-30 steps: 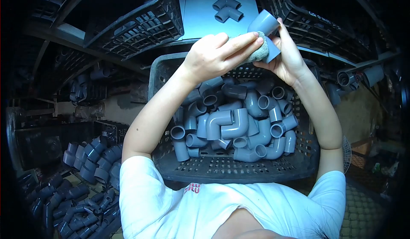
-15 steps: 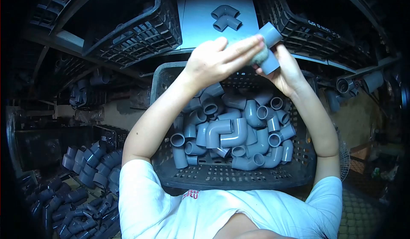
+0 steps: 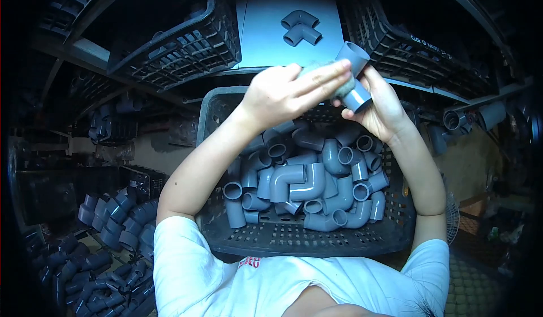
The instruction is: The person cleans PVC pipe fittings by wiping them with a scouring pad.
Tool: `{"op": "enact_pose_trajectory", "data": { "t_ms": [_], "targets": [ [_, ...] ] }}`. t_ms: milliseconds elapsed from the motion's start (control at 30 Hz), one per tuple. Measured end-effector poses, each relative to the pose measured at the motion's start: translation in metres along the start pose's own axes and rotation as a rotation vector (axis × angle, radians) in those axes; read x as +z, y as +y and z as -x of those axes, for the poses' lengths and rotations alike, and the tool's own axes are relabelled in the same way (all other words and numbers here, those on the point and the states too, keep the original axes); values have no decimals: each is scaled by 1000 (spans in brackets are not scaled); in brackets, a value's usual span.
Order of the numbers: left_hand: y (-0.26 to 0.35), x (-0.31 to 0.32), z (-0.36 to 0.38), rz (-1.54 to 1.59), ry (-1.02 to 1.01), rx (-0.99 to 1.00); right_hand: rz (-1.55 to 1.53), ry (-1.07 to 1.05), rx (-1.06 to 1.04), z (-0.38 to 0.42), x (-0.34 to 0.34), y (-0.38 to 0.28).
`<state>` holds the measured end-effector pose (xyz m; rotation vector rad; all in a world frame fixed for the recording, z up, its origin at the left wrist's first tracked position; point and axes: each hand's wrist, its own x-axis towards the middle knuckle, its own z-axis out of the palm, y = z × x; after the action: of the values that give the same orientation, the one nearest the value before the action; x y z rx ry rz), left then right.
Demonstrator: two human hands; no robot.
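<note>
My right hand [image 3: 384, 103] grips a grey pipe elbow [image 3: 353, 59], its two open ends showing, one toward the top and one lower. My left hand [image 3: 285, 94] presses a fuzzy pale-green cloth [image 3: 346, 89] against the elbow's left side, fingers straight and together over it. Part of the elbow and most of the cloth are hidden by my left fingers. Below both hands, a dark perforated crate [image 3: 305, 243] holds many loose grey elbows [image 3: 305, 184].
Two more grey elbows [image 3: 301, 27] lie on a white board [image 3: 266, 5] ahead. Black slatted crates stand left [image 3: 186, 51] and right [image 3: 418, 51] of it. Heaps of grey fittings [image 3: 119, 218] lie at the lower left. A wire fan guard [image 3: 452, 218] is at the right.
The elbow has turned in my right hand, so its open ends now face me more. My left hand stays against it with the cloth, slightly lower in view.
</note>
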<state>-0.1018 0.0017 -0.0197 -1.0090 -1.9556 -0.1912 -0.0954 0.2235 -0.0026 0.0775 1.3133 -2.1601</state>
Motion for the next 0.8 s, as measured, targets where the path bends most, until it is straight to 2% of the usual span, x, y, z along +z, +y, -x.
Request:
{"op": "enact_pose_trajectory", "data": {
  "t_ms": [33, 100, 200, 267, 300, 533, 600, 667, 733, 800],
  "targets": [
    [2, -1, -2, -9, -19, 52, 44, 58, 17, 1, 5, -1],
    [5, 2, -4, -56, -53, 103, 69, 46, 50, 1, 9, 5],
    [-6, 7, -3, -72, -40, 62, 18, -24, 52, -2, 1, 8],
    [-10, 6, 0, -84, -47, 42, 74, 137, 52, 0, 7, 0],
    [-11, 6, 2, -109, -46, 45, 70, 52, 15, 1, 4, -3],
    [-1, 6, -1, -166, -86, 19, 146, 37, -97, 5, 16, 1],
    [3, 7, -2, -195, -122, 7, 254, 45, -139, 6, 22, 4],
    [9, 11, 1, -216, -130, 6, 266, 9, -97, 3, 13, 11],
    [11, 13, 3, -210, -151, -10, 416, 76, -119, 3, 14, 9],
    [12, 14, 3, -203, -184, -65, 435, 82, -169, 1, 12, 9]
  ]
}}
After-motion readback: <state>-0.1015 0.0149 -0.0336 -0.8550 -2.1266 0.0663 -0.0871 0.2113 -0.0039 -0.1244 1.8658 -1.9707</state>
